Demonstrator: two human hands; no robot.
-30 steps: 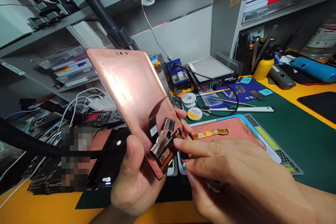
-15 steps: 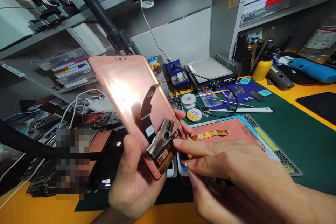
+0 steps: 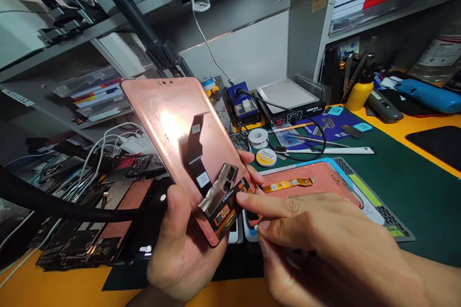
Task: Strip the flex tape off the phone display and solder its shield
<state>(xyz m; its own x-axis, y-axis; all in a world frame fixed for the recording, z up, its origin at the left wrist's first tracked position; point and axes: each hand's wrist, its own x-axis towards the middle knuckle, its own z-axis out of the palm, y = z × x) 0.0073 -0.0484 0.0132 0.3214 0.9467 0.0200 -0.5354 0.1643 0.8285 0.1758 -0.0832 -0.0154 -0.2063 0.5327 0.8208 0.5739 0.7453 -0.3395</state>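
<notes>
My left hand (image 3: pixel 182 244) is closed around the lower part of a copper-backed phone screen panel (image 3: pixel 162 124), thumb on the near edge and fingertips behind the far edge. The panel is tilted up with its copper back showing. A black flex cable (image 3: pixel 194 153) stands off its surface, joined to a dark circuit piece (image 3: pixel 230 206) with shiny foil near the bottom. My right hand (image 3: pixel 317 235) presses its index fingertip on the circuit piece. Its thumb and another finger pinch together on something with a tiny white tip, mostly hidden.
Another copper-backed panel (image 3: pixel 317 177) with an orange flex cable (image 3: pixel 288 184) lies on the green mat (image 3: pixel 425 192). Behind are a solder spool (image 3: pixel 258 138), a round tin (image 3: pixel 266 157) and a heating plate (image 3: pixel 291 100). Stacked phone panels (image 3: pixel 79 244) and a black hose (image 3: pixel 72 208) are left.
The free end of the black flex cable has swung left, and the panel has tilted slightly. Both hands stay in nearly the same place.
</notes>
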